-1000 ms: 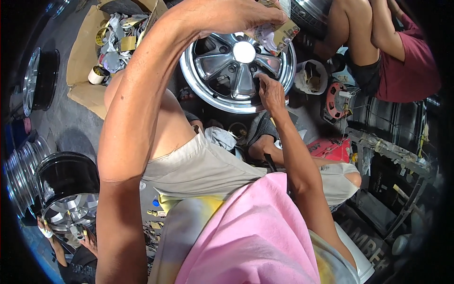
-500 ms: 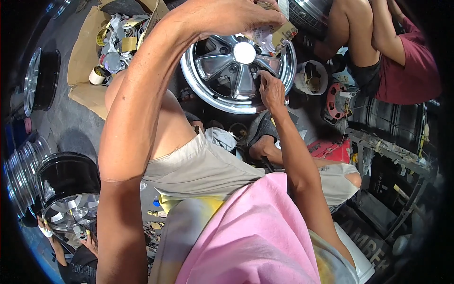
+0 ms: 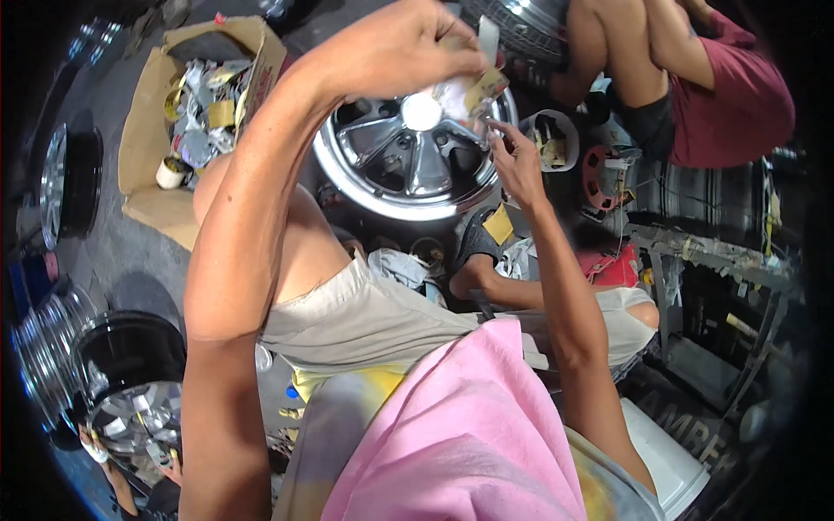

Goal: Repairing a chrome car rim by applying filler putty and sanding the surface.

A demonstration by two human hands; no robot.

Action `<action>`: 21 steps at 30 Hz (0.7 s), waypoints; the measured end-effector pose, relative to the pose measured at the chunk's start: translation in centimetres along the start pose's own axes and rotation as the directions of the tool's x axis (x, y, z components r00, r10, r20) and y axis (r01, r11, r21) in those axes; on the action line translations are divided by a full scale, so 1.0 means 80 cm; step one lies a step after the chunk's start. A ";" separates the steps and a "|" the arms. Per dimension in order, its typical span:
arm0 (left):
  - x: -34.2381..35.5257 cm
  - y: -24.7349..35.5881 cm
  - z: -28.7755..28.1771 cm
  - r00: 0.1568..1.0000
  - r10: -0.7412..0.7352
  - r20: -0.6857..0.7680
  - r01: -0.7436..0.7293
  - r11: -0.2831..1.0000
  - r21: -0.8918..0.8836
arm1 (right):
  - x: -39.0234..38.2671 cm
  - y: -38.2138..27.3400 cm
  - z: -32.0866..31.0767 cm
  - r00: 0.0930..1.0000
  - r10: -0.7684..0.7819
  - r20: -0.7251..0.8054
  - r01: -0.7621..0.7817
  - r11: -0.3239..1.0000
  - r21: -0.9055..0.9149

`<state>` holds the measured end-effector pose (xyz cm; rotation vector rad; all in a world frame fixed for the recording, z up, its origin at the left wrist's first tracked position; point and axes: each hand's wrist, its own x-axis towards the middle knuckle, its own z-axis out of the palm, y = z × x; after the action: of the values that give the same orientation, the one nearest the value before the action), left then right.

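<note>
My left hand (image 3: 426, 56) hangs above the far part of a polished spoked wheel rim (image 3: 415, 208). Its fingers are closed on a clear plastic packet (image 3: 453, 99), smeared by motion, together with a tan printed piece (image 3: 486, 89). At the rim's right edge is my right hand (image 3: 519, 167), thumb and forefinger brought close together below the packet. Whatever lies between those fingertips is too small to make out. The rim's round white centre (image 3: 422, 111) faces up, with the packet covering part of the spokes beside it.
An open cardboard box (image 3: 143, 130) of tape rolls and scraps stands left. Right of the rim are a white bucket (image 3: 569, 143) and a red reel (image 3: 595, 178). A person in maroon (image 3: 747, 104) sits far right. Another person's hands (image 3: 94, 445) are at a rim (image 3: 130, 356), lower left.
My right hand has lifted from the rim's spoke and moved up toward the packet. The left hand still holds the packet. A tan square now shows beside my slipper. The whole view has shifted slightly.
</note>
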<state>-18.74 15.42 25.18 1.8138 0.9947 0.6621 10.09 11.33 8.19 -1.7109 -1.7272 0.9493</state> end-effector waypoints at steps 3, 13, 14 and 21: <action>0.008 -0.001 0.020 0.996 0.040 0.082 -0.032 0.994 -0.103 | -0.001 -0.043 -0.043 0.997 -0.036 0.070 0.007 0.928 0.373; 0.031 0.070 0.070 0.962 0.064 0.266 -0.091 0.992 0.090 | -0.066 -0.133 -0.123 0.995 -0.089 0.041 0.036 0.719 0.694; 0.033 0.086 0.077 0.962 0.069 0.265 -0.097 0.991 0.094 | -0.073 -0.139 -0.131 0.995 -0.101 -0.006 0.076 0.704 0.706; 0.052 0.115 0.110 0.945 0.034 0.324 -0.054 0.997 0.051 | -0.102 -0.107 -0.204 0.968 -0.126 -0.216 0.229 0.794 0.563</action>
<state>-6.52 12.63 29.91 1.9253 0.7618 0.3470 17.96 5.53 25.83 -1.1598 -1.2713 1.0737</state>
